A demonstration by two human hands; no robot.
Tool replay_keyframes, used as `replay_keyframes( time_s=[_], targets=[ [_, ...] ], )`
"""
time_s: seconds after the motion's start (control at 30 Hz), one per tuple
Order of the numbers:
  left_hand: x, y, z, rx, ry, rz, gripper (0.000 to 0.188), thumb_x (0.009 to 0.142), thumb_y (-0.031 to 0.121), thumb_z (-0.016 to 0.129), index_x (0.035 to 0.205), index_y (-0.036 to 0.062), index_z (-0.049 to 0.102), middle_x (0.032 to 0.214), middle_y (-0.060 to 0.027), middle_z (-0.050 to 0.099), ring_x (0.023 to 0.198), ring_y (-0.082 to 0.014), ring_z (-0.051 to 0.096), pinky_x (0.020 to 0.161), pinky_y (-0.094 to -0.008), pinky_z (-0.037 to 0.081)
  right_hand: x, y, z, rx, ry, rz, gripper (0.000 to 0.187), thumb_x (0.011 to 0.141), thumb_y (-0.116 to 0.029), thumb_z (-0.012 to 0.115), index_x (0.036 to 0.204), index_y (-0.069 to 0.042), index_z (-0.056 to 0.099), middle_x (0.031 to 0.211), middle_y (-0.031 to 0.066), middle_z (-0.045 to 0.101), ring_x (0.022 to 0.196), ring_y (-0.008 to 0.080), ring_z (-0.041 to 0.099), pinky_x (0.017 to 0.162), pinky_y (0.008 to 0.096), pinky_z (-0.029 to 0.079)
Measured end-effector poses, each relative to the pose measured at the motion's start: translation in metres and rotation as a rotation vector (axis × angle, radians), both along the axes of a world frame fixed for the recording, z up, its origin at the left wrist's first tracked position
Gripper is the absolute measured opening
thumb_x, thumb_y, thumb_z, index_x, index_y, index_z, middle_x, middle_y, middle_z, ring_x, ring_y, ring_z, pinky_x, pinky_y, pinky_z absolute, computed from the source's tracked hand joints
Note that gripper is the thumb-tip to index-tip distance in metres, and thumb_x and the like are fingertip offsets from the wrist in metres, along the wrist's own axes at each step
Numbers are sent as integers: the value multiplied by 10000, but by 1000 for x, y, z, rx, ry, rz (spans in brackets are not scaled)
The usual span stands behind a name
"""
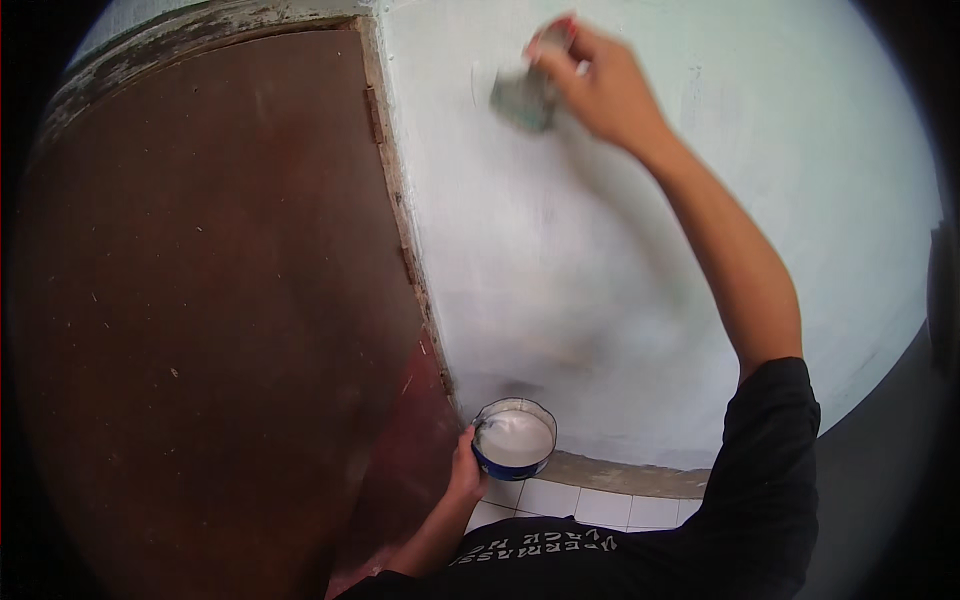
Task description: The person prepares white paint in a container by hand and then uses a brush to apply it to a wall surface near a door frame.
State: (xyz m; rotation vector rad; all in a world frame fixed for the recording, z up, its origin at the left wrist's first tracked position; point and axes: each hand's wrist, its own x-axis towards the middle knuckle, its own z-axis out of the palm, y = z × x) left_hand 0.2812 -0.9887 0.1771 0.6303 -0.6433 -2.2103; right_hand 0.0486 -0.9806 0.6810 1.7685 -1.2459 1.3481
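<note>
High up in front of the pale wall, my right hand is closed around a paintbrush. Its bristles are greyish, point down and to the left, and are smeared by motion. A bit of red shows at the top of the grip. Whether the bristles touch the wall I cannot tell. Low in the middle, my left hand holds a round blue tin from its left side. White paint lies in the tin, with streaks along the inner wall. Most of the left fingers are hidden by the tin.
A dark brown door takes up the left side. Its worn wooden frame with hinges borders the painted wall. A bare grey strip runs along the wall's foot, above white floor tiles.
</note>
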Motion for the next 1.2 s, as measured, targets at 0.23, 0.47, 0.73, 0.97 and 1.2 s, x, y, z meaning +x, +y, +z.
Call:
replay_keyframes(
  time_s=[0.23,0.47,0.73,0.97,1.2],
  targets=[
    [-11,4,-13,20,3,45,480,1012,424,531,1277,27,578,1251,-94,647,1171,-210,606,1045,-361,443,2,22,36,-555,624,-135,78,886,-149,663,928,-84,660,811,111,669,753,286,651,662,384,511],
    [-11,11,3,22,1,11,492,1011,439,530,1282,30,576,1253,-104,646,1171,-217,610,1034,-368,458,5,28,-119,-25,1065,-213,210,775,-192,651,966,-117,606,846,24,519,807,218,553,732,401,442],
    [-30,10,-6,11,1,-24,478,1029,423,501,1297,32,565,1257,-101,644,1187,-219,601,1054,-371,443,-25,19,-129,321,367,83,132,940,-188,645,909,-60,633,742,78,591,649,204,588,656,370,479],
    [-34,18,-2,-13,22,14,462,1034,412,494,1294,38,567,1253,-94,646,1188,-212,599,1052,-373,442,-59,80,41,-116,43,-55,178,962,-192,652,1044,-37,683,897,101,707,841,145,654,759,312,520],
    [-40,19,-10,6,9,16,450,1036,410,484,1276,41,580,1252,-86,653,1177,-211,608,1048,-374,450,-75,104,-6,-393,858,-412,309,732,-42,715,1021,-135,657,998,52,662,931,251,645,751,391,467]
  ],
)
